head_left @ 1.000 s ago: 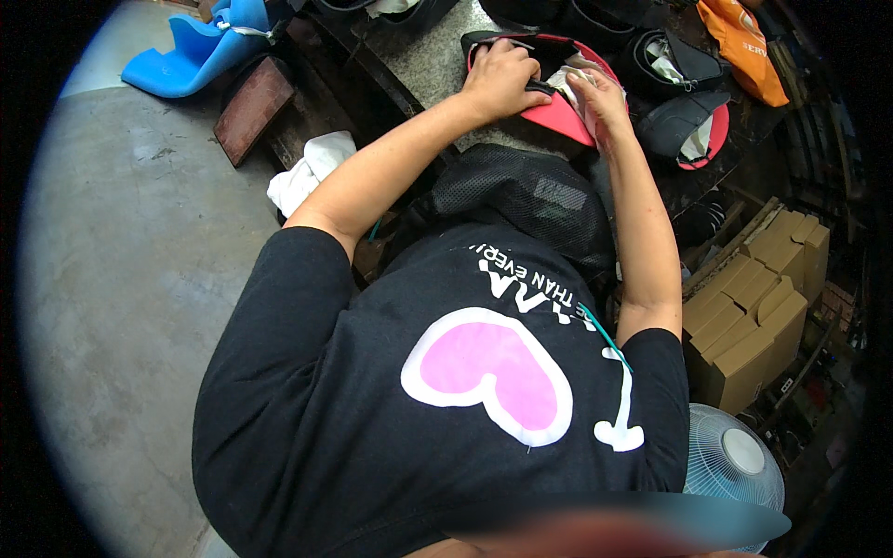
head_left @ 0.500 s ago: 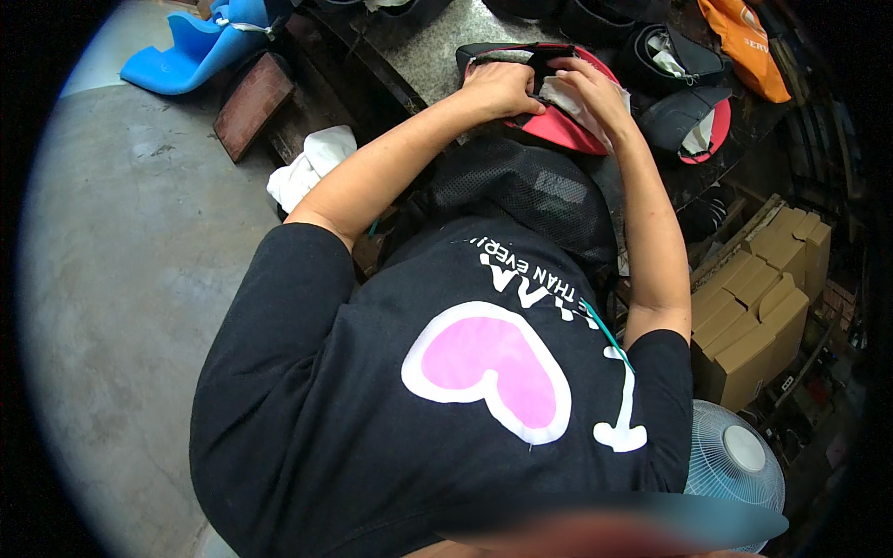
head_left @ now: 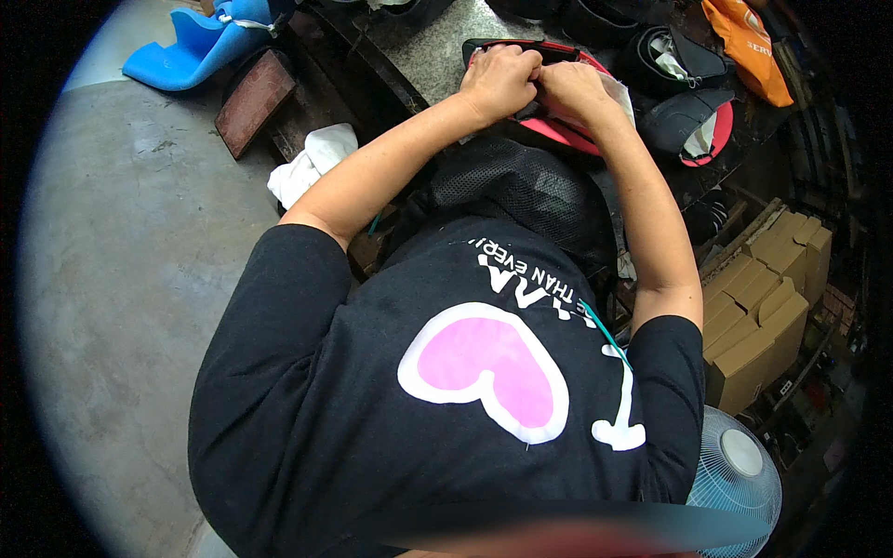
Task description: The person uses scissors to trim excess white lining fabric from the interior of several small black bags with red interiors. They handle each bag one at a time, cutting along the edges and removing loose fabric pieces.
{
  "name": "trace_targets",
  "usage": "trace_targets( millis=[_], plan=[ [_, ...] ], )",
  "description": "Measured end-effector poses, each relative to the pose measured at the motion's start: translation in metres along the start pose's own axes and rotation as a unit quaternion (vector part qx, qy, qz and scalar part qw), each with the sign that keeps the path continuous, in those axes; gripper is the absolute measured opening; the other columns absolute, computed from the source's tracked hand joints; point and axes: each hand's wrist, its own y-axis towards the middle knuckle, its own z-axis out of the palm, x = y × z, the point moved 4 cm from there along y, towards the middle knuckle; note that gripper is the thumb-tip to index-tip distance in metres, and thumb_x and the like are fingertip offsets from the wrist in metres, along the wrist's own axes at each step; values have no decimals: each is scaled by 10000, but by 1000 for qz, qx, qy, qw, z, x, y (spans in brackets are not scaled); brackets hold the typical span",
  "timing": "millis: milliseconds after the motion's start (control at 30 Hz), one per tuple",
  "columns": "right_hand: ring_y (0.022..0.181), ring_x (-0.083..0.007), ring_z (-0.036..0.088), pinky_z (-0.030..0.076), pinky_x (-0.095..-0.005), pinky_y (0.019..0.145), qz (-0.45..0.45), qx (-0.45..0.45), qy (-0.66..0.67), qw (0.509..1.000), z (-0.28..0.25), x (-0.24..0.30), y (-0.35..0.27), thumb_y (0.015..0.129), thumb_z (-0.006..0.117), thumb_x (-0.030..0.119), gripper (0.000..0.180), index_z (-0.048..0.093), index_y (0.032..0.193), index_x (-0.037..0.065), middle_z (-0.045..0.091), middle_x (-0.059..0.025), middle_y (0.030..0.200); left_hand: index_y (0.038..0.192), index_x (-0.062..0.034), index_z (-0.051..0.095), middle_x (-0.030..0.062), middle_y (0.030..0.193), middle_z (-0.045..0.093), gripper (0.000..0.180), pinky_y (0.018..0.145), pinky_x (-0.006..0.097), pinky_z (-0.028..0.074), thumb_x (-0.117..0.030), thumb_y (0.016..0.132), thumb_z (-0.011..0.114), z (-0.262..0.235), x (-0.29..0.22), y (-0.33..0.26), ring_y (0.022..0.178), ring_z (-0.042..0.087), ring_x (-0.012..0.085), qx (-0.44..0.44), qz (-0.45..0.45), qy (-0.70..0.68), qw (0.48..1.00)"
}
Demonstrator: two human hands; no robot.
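A black cap with a red brim (head_left: 569, 136) sits at the far end of the work surface, tilted so that its inside shows in part. White paper (head_left: 617, 90) sticks out along its right side. My left hand (head_left: 502, 82) is closed on the cap's left part, its fingers curled over the edge. Right beside it, my right hand (head_left: 574, 91) reaches into the cap with bent fingers closed on it. The two hands almost touch at the knuckles, and the fingertips are mostly hidden.
Another black cap with a red brim (head_left: 686, 128) and a black cap stuffed with paper (head_left: 662, 58) lie to the right. An orange bag (head_left: 749, 51) hangs beyond. Cardboard boxes (head_left: 758, 312) and a fan (head_left: 739, 484) stand at right; a white cloth (head_left: 314, 163) lies left.
My right hand has moved left and its spread fingers have curled in against my left hand. My left hand has turned slightly, knuckles up, still on the cap.
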Motion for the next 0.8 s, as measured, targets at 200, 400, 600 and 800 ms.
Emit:
trace_targets(
  millis=[200, 400, 600, 800],
  plan=[
    [805, -301, 687, 544, -440, 683, 1, -175, 1, 985, -16, -11, 2, 847, 576, 217, 162, 658, 988, 218, 675, -101, 901, 926, -151, 621, 77, 933, 578, 233, 805, 467, 472, -54, 714, 618, -5, 2, 5, 960, 545, 312, -111, 95, 52, 988],
    [782, -310, 687, 556, -435, 662, 112, -147, -37, 982, -4, -30, 10, 882, 509, 250, 212, 681, 1006, 240, 689, -97, 881, 938, -83, 599, 108, 882, 603, 216, 783, 441, 506, -99, 725, 634, 15, 20, 14, 901, 604, 333, -46, 122, 26, 991],
    [1197, -327, 547, 442, -413, 1004, -37, -172, 13, 984, 30, -29, 17, 923, 449, 101, 423, 510, 1335, 176, 537, -142, 1345, 965, -95, 677, 136, 791, 659, 220, 690, 438, 542, -177, 763, 646, 24, 35, 0, 761, 659, 325, 87, 86, 63, 991],
    [1283, -320, 466, 351, -397, 1089, -23, -133, -39, 990, 80, -57, 61, 975, 368, 152, 386, 495, 1335, 97, 462, -211, 1404, 934, -113, 689, 120, 783, 677, 195, 670, 421, 555, -192, 760, 649, 16, 29, 6, 757, 677, 303, 102, 114, 81, 985]
  ],
)
